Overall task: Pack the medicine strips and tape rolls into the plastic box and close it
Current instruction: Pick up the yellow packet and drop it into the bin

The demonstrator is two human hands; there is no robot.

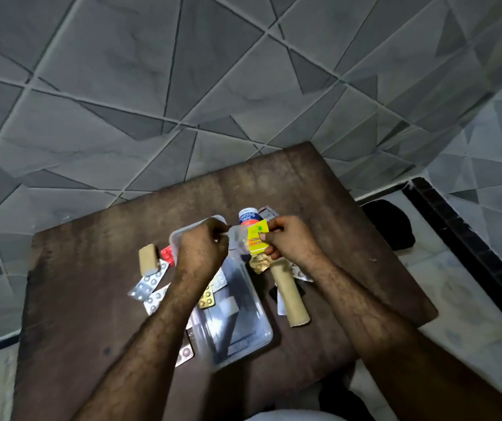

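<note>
Plastic box (243,329) lies open on the brown desk (92,299), directly beneath the hands. Above its far end, the left hand (202,247) and right hand (289,238) both pinch a clear-wrapped yellow packet (258,237) with curled fingers. Medicine strips (146,287) and a tan tape roll (147,259) lie left of the box, a longer roll (292,296) right. Grey tiles (152,86) lie beyond.

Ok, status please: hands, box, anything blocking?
Right hand pinches yellow packet; left hand curled, grip unclear. Plastic box open, gold strip inside. Silver strips and long tan roll lie outside it on table. Both hands over box.
</note>
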